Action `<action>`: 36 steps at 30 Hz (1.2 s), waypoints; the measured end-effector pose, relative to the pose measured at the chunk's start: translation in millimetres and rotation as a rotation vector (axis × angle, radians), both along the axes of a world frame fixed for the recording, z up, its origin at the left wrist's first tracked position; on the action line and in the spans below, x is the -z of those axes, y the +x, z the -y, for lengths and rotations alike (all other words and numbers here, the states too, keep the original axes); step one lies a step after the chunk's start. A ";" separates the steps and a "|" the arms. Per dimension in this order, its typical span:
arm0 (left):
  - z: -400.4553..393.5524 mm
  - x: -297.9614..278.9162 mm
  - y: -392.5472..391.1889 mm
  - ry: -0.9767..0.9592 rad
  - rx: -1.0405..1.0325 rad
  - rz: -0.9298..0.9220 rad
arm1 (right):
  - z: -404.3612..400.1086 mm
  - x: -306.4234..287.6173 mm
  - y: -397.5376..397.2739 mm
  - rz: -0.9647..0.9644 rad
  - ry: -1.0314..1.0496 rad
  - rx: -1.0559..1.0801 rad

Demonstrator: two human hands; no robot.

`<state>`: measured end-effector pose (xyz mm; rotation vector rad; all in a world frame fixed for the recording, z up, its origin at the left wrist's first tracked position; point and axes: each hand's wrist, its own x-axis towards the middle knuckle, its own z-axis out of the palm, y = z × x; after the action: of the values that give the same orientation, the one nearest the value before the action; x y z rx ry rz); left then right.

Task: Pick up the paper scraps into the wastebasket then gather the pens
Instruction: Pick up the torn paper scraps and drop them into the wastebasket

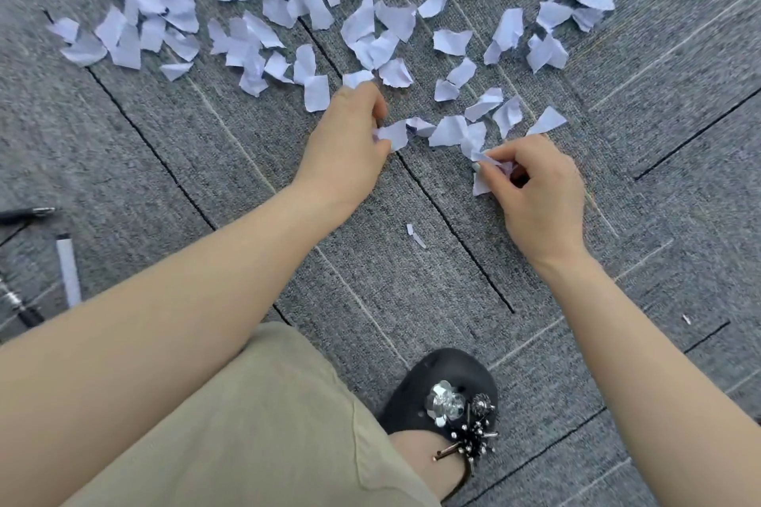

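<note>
Torn pale-lilac paper scraps [288, 8] lie scattered over the grey carpet tiles [617, 268], densest toward the upper left and thinning toward the right. The left hand [350, 136] reaches down at the near edge of the pile, its fingers closed around one scrap [393, 134]. The right hand [535, 193] pinches several crumpled scraps [484, 173] between thumb and fingertips, just beside loose pieces on the carpet. A small sliver [415, 235] lies apart, nearer the person. At the left edge lie a white pen [68, 270] and two dark pens [26, 213], partly cut off. Below, a khaki trouser leg [247, 424] and a black clog [444, 391] with jewelled charms
</note>
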<state>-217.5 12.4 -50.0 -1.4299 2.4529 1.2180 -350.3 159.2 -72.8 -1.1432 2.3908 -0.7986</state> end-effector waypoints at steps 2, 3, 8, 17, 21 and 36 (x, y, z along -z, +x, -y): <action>2.7 -1.2 -2.4 0.018 -0.007 0.033 | 1.1 -3.6 0.4 0.094 -0.039 0.080; 4.9 -3.3 -5.0 0.051 -0.013 0.038 | 2.1 -6.2 -0.8 0.138 -0.070 0.146; 5.8 -28.2 -41.4 0.286 0.044 -0.198 | 15.8 -13.9 -11.4 0.171 -0.119 0.347; -13.3 0.3 -53.0 0.085 0.341 -0.035 | 26.2 -0.4 -8.6 -0.006 0.019 0.256; -12.5 4.8 -52.4 0.005 0.420 -0.015 | 20.5 -1.5 -13.4 0.012 -0.035 0.295; -14.4 -2.2 -40.1 0.036 0.191 -0.115 | 0.9 0.6 -15.0 0.005 -0.053 0.419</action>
<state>-257.6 26.8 -47.8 -1.1163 2.5555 1.3285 -365.3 158.4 -73.5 -0.6582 2.6575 -0.9939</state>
